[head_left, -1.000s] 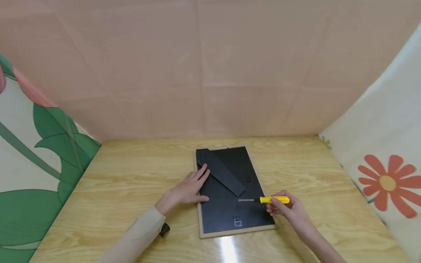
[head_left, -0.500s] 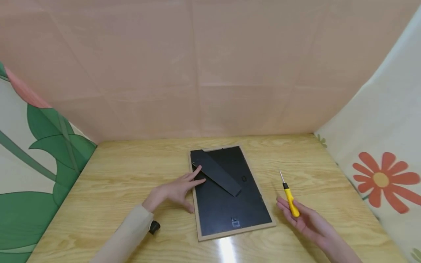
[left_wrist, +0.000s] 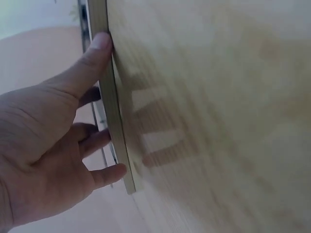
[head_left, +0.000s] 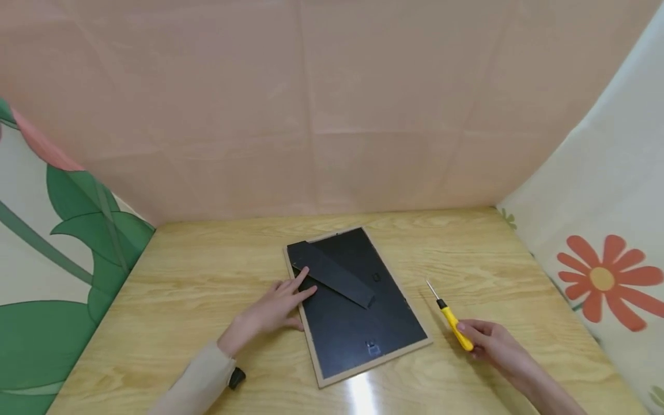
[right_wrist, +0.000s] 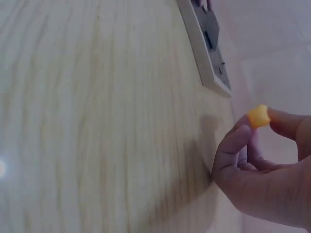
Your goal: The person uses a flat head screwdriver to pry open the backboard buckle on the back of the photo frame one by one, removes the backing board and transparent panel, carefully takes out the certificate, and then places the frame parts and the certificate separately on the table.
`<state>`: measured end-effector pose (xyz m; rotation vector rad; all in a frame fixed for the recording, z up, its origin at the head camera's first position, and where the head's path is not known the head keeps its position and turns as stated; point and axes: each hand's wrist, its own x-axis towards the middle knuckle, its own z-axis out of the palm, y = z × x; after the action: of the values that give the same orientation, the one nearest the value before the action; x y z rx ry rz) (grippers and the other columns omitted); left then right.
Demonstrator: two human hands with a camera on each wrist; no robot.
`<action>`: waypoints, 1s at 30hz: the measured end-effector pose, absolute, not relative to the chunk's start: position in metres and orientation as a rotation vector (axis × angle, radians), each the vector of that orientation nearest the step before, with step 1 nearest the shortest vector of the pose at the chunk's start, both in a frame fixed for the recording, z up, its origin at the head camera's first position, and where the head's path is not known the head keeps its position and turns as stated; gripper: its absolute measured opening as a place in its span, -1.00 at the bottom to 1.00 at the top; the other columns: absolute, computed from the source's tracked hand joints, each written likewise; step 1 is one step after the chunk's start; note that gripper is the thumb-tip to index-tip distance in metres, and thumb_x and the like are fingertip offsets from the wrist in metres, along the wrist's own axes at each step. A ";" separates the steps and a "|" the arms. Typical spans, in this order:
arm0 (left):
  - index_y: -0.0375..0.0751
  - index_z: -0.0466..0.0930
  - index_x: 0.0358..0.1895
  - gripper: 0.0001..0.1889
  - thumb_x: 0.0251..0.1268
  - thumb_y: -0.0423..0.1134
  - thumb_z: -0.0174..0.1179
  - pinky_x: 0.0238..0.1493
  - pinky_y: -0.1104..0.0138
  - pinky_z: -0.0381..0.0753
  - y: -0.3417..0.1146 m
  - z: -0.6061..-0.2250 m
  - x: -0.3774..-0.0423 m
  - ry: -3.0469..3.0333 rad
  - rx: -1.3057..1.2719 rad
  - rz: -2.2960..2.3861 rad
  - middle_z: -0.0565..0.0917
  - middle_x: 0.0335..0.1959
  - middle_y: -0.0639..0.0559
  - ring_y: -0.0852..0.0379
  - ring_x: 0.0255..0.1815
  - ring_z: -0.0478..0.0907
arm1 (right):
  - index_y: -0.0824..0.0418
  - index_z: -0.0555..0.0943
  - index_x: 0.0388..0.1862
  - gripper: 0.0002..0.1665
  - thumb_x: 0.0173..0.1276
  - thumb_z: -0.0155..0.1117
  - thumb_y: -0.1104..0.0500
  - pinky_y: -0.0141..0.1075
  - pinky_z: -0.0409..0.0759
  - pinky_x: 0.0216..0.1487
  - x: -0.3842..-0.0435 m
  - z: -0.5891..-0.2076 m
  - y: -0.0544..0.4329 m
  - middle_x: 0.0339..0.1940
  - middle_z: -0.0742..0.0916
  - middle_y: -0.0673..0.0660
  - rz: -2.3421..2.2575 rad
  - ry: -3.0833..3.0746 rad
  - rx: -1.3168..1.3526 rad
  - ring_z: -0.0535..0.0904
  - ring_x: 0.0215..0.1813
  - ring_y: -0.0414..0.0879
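Observation:
A picture frame lies face down on the table, its black back up and a stand leg slanting across it. My left hand is at its left edge, two fingers spread over the backing near the leg. In the left wrist view, the thumb and little finger touch the side of the wooden rim. Right of the frame, my right hand pinches a yellow-handled screwdriver between thumb and fingers, its tip pointing up and left. The right wrist view shows only the handle's end.
A small metal hanger sits near the frame's lower edge. A black wrist strap piece shows by the left sleeve. The wooden table meets a pink cloth at the back and flowered cloths at both sides.
The screwdriver has moved away from the frame's back to its right and turned to point up and left. The frame has turned a little counterclockwise, the left hand staying at its edge.

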<state>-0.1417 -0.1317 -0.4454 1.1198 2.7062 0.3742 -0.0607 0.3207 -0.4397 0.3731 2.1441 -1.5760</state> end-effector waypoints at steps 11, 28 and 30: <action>-0.35 0.38 0.33 -0.15 0.04 0.14 0.33 0.02 0.08 0.57 -0.120 -0.444 -0.091 2.962 1.081 0.123 0.08 0.38 -0.60 -0.36 0.13 0.40 | 0.48 0.52 -0.26 -0.74 0.29 0.31 0.26 -0.35 0.57 -0.52 -0.047 -0.434 0.335 -0.46 0.64 0.08 -1.102 2.733 0.189 0.53 -0.50 -0.14; -0.16 0.77 -0.14 -0.20 -0.09 0.53 0.14 -0.76 0.45 0.41 -0.035 -0.439 -0.004 3.121 0.942 -0.565 0.52 0.16 -0.39 0.10 -0.68 0.45 | 0.37 0.47 -0.40 -0.76 0.19 0.36 0.27 -0.30 0.59 -0.62 -0.056 -0.434 0.332 -0.58 0.56 0.06 -1.053 2.703 0.104 0.53 -0.58 -0.09; -0.15 0.79 -0.21 -0.22 -0.03 0.53 0.10 -0.81 0.45 0.34 -0.024 -0.440 0.003 3.087 0.948 -0.593 0.54 0.14 -0.39 0.11 -0.75 0.39 | 0.36 0.47 -0.41 -0.76 0.18 0.37 0.27 -0.30 0.58 -0.62 -0.058 -0.435 0.333 -0.59 0.55 0.06 -1.031 2.717 0.087 0.52 -0.57 -0.09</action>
<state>0.0027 -0.0240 -0.4401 0.9484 3.0870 -0.5932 -0.0583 0.3327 -0.4346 0.0869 2.7173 -1.0310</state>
